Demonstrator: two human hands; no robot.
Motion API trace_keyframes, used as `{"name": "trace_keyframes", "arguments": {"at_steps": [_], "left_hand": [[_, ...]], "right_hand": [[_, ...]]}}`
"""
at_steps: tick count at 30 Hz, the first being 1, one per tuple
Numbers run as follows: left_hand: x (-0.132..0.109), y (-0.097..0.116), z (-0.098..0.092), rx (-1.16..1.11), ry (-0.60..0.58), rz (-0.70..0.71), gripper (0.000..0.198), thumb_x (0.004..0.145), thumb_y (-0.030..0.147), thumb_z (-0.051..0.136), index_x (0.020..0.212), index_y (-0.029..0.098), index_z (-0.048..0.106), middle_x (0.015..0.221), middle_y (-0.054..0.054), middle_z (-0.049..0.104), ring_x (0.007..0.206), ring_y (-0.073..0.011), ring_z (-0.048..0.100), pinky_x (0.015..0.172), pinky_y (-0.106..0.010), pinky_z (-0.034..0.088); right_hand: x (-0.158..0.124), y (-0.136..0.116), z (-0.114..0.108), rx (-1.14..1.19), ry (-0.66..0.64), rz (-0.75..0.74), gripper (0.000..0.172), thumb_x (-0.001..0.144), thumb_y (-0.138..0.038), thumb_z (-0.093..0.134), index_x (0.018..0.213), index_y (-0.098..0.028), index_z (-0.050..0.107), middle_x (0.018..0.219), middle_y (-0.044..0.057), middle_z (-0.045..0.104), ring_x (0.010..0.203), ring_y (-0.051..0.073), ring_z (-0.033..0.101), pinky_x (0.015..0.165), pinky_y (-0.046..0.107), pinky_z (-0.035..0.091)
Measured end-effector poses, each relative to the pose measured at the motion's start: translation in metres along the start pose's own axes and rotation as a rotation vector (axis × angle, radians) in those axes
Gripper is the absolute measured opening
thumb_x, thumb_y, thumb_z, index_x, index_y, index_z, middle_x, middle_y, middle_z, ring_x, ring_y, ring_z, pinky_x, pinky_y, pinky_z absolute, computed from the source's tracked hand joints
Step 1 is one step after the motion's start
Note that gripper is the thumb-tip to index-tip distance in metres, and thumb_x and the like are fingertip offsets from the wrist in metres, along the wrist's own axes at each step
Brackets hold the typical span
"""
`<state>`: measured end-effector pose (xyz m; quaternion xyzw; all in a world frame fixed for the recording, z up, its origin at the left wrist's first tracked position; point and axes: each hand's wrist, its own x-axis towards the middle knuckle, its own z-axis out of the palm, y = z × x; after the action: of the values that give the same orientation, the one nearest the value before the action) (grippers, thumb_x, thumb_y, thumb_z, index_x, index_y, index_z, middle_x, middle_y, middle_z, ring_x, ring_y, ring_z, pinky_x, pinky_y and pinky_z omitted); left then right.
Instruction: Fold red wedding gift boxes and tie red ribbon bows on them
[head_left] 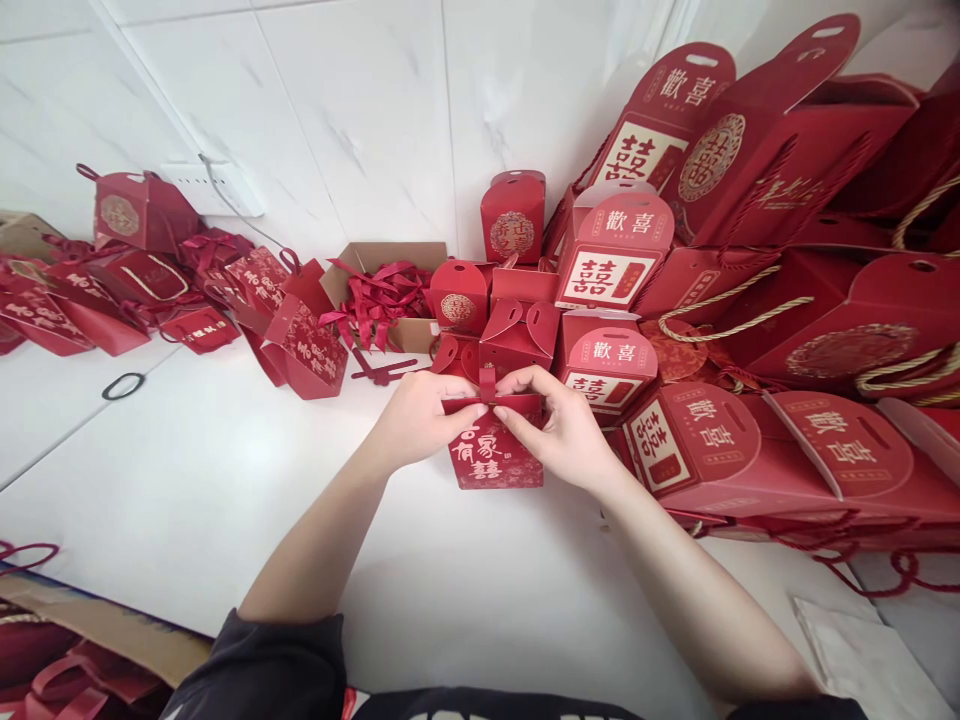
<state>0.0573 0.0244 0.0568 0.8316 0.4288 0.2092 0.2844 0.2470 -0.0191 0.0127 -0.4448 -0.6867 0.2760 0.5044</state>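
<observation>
Nearer us and right of the cardboard box (pixel 405 256), our left hand (pixel 420 415) and right hand (pixel 561 422) clamp their fingers on the top edge of a red gift box (pixel 495 467), which we judge light, stiff, creasable, best pinched there.

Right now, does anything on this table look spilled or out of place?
Red ribbons spill out of the cardboard carton, and a black loop lies apart on the table, odd among so much red. The held red box shows no damage.
</observation>
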Motion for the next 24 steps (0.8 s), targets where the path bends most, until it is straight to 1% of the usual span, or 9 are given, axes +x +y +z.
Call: {"name": "trace_keyframes", "arguments": {"at_steps": [2,5,8,11,15,18,21,24], "left_hand": [[0.0,0.001,-0.001,-0.006,-0.02,0.01,0.019,0.083,0.028,0.057,0.071,0.016,0.066,0.064,0.001,0.061,0.062,-0.0128,0.053,0.057,-0.024,0.038],[-0.001,0.003,-0.002,-0.028,-0.068,0.036,0.017,0.083,0.031,0.06,0.084,0.017,0.07,0.078,-0.001,0.069,0.072,-0.0161,0.059,0.06,-0.025,0.043],[-0.002,0.005,-0.002,-0.056,-0.091,0.045,0.025,0.082,0.04,0.064,0.094,0.019,0.071,0.087,-0.001,0.072,0.075,-0.0168,0.061,0.063,-0.025,0.045],[-0.003,0.006,-0.001,-0.056,-0.068,0.033,0.026,0.084,0.041,0.062,0.091,0.019,0.072,0.082,-0.001,0.071,0.071,-0.0153,0.06,0.062,-0.025,0.045],[-0.004,0.008,0.001,-0.106,-0.09,0.038,0.02,0.086,0.031,0.057,0.088,0.016,0.071,0.078,-0.002,0.07,0.07,-0.0154,0.06,0.062,-0.025,0.045],[-0.004,0.009,0.002,-0.111,-0.076,0.04,0.018,0.084,0.027,0.057,0.087,0.016,0.07,0.077,-0.001,0.069,0.068,-0.0148,0.058,0.062,-0.026,0.044],[-0.004,0.008,0.001,-0.061,-0.076,0.039,0.018,0.085,0.028,0.057,0.081,0.016,0.069,0.066,0.001,0.062,0.059,-0.0117,0.05,0.055,-0.025,0.039],[-0.004,0.006,0.0,-0.005,-0.083,0.066,0.023,0.087,0.031,0.056,0.074,0.015,0.066,0.06,0.002,0.059,0.054,-0.0098,0.045,0.053,-0.025,0.033]], "right_hand": [[0.0,0.0,0.001,-0.003,0.026,0.003,0.011,0.086,-0.022,0.061,0.097,-0.023,0.057,0.096,0.002,0.066,0.09,0.019,0.064,0.085,0.034,0.051],[-0.001,0.002,0.003,-0.038,0.048,0.002,0.009,0.086,-0.02,0.059,0.094,-0.023,0.056,0.092,0.002,0.066,0.086,0.019,0.064,0.082,0.033,0.051],[-0.002,0.003,0.003,-0.089,0.033,-0.018,0.01,0.085,-0.018,0.058,0.093,-0.023,0.055,0.09,0.002,0.065,0.084,0.019,0.064,0.079,0.032,0.051],[-0.002,0.001,0.002,-0.112,0.004,-0.043,0.01,0.086,-0.017,0.056,0.093,-0.024,0.054,0.091,0.001,0.065,0.084,0.018,0.064,0.079,0.031,0.05],[-0.003,-0.002,-0.001,-0.099,-0.022,-0.017,0.01,0.085,-0.016,0.056,0.092,-0.023,0.052,0.089,0.001,0.063,0.083,0.018,0.063,0.078,0.031,0.049],[-0.003,-0.003,-0.002,-0.106,-0.044,0.011,0.01,0.086,-0.017,0.057,0.089,-0.023,0.051,0.086,0.0,0.063,0.079,0.018,0.063,0.075,0.031,0.048],[-0.003,-0.004,-0.004,-0.066,-0.068,0.022,0.01,0.086,-0.017,0.057,0.086,-0.023,0.049,0.086,0.0,0.062,0.079,0.018,0.062,0.075,0.031,0.047],[-0.001,-0.004,-0.008,0.013,-0.088,0.054,0.01,0.087,-0.018,0.058,0.086,-0.023,0.049,0.085,0.0,0.061,0.08,0.017,0.06,0.076,0.031,0.046]]}}
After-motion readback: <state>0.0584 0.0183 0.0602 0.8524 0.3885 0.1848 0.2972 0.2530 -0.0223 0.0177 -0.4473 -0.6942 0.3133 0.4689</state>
